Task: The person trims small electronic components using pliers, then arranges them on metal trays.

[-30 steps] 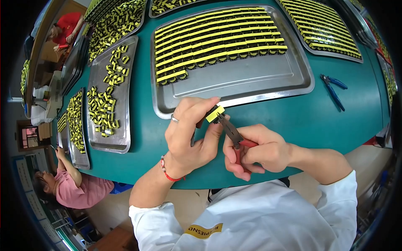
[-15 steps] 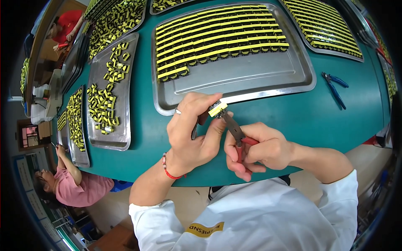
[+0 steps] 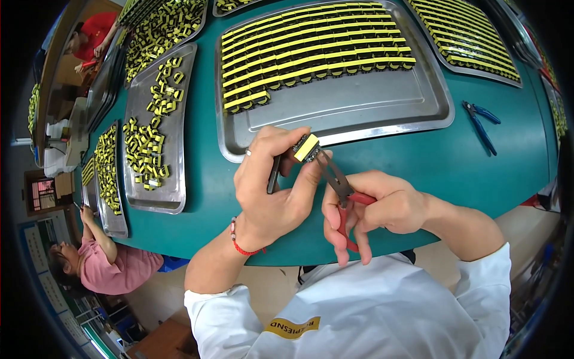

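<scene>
The shirt [image 3: 382,305] is plain white, softly creased, with loose short sleeves [image 3: 221,317] and a golden-yellow rectangular patch [image 3: 291,327] bearing dark lettering on the chest. A red cord bracelet [image 3: 238,245] with small pale beads and a loose tail circles the left wrist; a silver-coloured ring [image 3: 248,152] sits on a finger of the left hand [image 3: 263,203].

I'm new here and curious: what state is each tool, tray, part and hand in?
Left hand: closed on the yellow-and-black part
Right hand: closed on the red-handled pliers
Yellow-and-black part: tilted
Red-handled pliers: jaws apart, tips at the part
Blue-handled pliers: on the table, handles spread
Large middle tray: partly filled, nearest row short
Narrow left tray: loose parts, jumbled
Upper right tray: parts in rows
</scene>
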`<state>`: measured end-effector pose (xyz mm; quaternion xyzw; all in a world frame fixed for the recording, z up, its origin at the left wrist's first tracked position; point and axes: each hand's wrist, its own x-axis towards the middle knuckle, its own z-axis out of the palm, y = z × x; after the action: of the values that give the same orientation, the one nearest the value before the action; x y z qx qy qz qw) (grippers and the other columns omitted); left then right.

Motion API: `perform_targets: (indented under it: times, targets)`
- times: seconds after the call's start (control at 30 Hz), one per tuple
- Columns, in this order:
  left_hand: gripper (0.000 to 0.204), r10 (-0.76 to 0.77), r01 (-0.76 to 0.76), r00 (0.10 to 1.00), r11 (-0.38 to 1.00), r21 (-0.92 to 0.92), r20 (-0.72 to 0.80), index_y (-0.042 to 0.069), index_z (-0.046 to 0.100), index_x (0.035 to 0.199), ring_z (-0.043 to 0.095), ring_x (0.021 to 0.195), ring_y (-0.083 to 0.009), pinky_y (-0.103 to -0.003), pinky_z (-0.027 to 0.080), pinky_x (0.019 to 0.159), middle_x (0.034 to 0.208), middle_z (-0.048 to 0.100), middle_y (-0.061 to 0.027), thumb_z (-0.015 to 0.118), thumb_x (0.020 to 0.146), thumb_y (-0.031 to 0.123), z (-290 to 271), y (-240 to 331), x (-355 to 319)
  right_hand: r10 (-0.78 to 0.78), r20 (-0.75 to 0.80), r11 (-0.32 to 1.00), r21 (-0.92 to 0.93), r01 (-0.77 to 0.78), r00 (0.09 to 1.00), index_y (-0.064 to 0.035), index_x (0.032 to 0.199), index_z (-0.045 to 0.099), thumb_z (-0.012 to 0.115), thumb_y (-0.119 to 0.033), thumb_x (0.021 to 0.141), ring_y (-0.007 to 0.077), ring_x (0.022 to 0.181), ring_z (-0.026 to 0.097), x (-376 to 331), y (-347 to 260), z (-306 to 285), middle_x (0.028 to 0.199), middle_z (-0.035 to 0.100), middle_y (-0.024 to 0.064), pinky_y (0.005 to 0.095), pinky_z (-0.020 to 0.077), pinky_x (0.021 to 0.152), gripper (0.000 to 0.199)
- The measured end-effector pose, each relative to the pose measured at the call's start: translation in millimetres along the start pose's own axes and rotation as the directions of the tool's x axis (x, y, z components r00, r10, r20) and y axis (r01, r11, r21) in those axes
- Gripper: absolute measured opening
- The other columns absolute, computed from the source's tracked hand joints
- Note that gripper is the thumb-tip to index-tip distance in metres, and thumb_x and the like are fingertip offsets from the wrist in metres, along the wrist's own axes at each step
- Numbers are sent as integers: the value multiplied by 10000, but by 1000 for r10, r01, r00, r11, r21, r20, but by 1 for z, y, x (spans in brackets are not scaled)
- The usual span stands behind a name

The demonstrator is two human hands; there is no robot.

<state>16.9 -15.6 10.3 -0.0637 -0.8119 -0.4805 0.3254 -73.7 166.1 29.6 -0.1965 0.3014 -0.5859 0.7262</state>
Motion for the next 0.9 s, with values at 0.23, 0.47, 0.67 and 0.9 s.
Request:
perform_targets:
  times: [0.23,0.47,0.67,0.9]
  targets:
    - [303,-40,40,999,998,45,7,-58,585,1085,498,670,-62,-174,364,543,880,576,-69,724,815,-57,-1,3,0,25,-27,1000,-17,-26,999,43,1009,503,415,35,666,303,760,673,0,-3,4,876,609,193,367,584,544,354]
    - [379,49,-51,997,998,35,55,-44,618,1068,519,654,-114,-216,388,533,835,610,-95,720,710,-114,4,3,0,16,-137,998,-57,-24,990,40,899,520,416,64,663,222,553,583,-5,0,3,750,596,161,283,353,397,259]
    - [415,35,-35,998,999,-10,55,-29,642,1053,544,638,-142,-239,410,502,834,641,-103,691,656,-143,3,1,1,21,-53,999,-33,-23,998,41,906,517,428,59,656,221,578,587,-1,4,-2,743,583,151,284,333,404,267]
    - [368,26,-26,999,1000,0,48,-35,640,1055,506,607,-117,-230,383,499,817,625,-89,684,701,-127,3,-1,0,8,-21,999,-42,-9,1000,47,1000,518,450,51,696,305,732,676,4,6,-5,858,622,206,313,502,496,311]
